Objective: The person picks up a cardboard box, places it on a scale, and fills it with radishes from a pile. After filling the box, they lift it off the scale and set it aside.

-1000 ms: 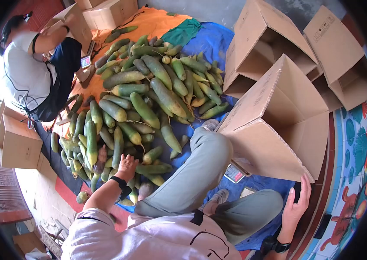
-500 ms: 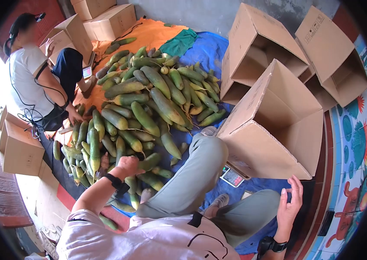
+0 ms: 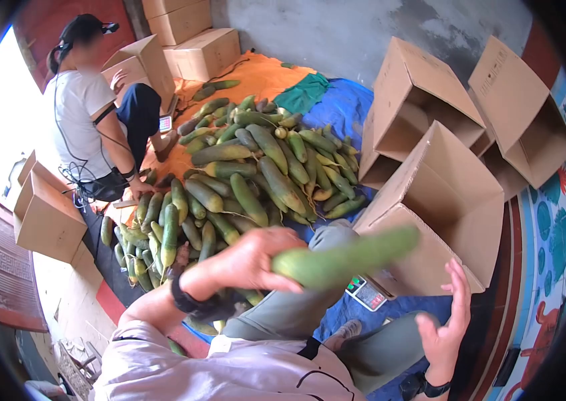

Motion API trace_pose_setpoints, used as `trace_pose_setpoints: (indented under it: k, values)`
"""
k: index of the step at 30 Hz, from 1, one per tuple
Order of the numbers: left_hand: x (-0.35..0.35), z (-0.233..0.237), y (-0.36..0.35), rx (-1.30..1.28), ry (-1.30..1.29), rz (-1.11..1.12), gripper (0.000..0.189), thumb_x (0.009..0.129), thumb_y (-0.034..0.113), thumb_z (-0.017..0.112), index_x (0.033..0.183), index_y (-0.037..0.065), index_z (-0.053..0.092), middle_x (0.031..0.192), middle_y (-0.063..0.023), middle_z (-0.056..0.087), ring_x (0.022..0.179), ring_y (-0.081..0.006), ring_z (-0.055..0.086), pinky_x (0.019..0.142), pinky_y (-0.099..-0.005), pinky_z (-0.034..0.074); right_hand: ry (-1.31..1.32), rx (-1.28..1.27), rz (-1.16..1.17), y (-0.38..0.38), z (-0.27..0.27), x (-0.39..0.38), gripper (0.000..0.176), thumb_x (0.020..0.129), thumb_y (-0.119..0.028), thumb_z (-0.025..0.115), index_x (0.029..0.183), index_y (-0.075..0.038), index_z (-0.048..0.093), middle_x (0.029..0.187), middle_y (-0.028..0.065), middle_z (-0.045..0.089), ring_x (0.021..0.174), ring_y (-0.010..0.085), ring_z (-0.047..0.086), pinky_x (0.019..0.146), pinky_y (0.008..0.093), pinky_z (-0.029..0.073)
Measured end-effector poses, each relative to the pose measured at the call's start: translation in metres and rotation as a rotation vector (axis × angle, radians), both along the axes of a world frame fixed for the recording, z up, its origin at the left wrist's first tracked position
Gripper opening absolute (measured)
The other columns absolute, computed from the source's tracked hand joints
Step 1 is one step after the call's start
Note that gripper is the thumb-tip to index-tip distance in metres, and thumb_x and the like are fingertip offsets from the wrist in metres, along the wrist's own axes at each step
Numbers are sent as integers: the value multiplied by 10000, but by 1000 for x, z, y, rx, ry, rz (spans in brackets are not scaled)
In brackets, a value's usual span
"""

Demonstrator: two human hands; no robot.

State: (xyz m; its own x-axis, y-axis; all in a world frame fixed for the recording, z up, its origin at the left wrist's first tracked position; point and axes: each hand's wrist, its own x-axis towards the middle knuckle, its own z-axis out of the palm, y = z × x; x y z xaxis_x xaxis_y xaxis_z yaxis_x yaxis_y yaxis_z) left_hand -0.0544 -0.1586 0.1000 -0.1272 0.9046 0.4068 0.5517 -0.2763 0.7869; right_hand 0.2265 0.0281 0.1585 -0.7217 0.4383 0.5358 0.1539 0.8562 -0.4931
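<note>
My left hand (image 3: 259, 262) is wrapped round one end of a long green radish (image 3: 356, 257), lifted over my lap and blurred by motion. Its far end points right, in front of a big open cardboard box (image 3: 440, 200). Near that box's lower right edge, my right hand (image 3: 447, 321) is raised with fingers apart and holds nothing. A digital scale (image 3: 366, 293) shows partly under the box. Left of my knees lies a large pile of green radishes (image 3: 249, 167).
A co-worker (image 3: 86, 113) sits at the left, one hand by the pile. Open boxes (image 3: 423, 87) stand at the back right, another box (image 3: 49, 214) at the left. Stacked boxes (image 3: 203, 53) stand behind an orange sheet (image 3: 256, 70); a blue sheet (image 3: 343, 107) lies beside it.
My left hand has lifted a radish from the pile and moved right with it. My right hand stays near the box. The view has shifted slightly.
</note>
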Motion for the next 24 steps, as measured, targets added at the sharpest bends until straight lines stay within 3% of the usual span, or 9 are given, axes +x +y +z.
trace_pose_setpoints:
  k: [1,3,8,12,13,16,18,22,24]
  values:
    - [8,-2,9,31,-14,-99,550,673,368,820,1011,-18,623,897,-144,621,817,-312,605,718,-371,488,9,3,12,1,2,0,469,809,-158,636,1236,-8,511,1232,189,530,1061,298,538,869,371,458]
    - [24,12,23,17,-8,-264,530,690,343,807,1024,-16,608,864,-146,606,803,-321,595,683,-367,491,-160,64,139,4,2,8,628,761,-431,689,1184,9,544,1244,181,536,1067,324,560,890,401,436]
    - [39,10,49,81,-64,-420,515,676,320,808,1018,-9,609,882,-125,608,786,-313,588,661,-382,483,-268,-361,92,21,-5,45,709,605,-417,813,1094,29,557,997,127,575,914,228,568,816,330,445]
    - [41,12,61,22,-57,-414,556,701,323,795,1122,18,598,974,-133,623,870,-311,604,736,-380,489,-30,-599,18,19,-10,59,657,637,-403,808,1060,23,541,960,73,508,873,161,530,771,291,431]
    - [40,11,65,21,-52,-411,556,701,323,795,1122,18,598,974,-133,623,870,-311,604,736,-380,489,-41,-522,6,26,-8,66,578,648,-288,767,1074,17,521,974,67,487,893,154,521,790,277,424]
    - [29,5,73,231,-54,-7,636,754,347,755,1259,36,525,1116,-133,610,1015,-298,586,891,-393,452,118,-369,-140,45,-1,77,506,653,-138,576,1130,11,500,1029,73,500,880,147,515,790,249,413]
    - [14,-8,72,198,-17,190,531,807,290,710,1231,25,532,1099,-140,610,1001,-301,595,865,-381,469,287,-413,-244,60,5,83,573,676,-88,477,1239,15,460,1107,74,501,866,128,511,784,221,419]
    - [-18,-83,55,-107,115,401,315,816,196,674,1074,30,602,980,-149,628,917,-328,606,800,-372,498,273,-338,-327,106,21,90,518,801,-91,523,1300,11,426,1179,60,501,945,121,520,817,230,432]
    - [-35,-131,30,-281,184,449,256,800,183,665,1009,41,626,935,-155,629,891,-347,600,787,-393,498,146,-191,-528,125,24,81,504,792,-163,640,1245,-5,490,1205,177,529,1094,296,517,939,355,406]
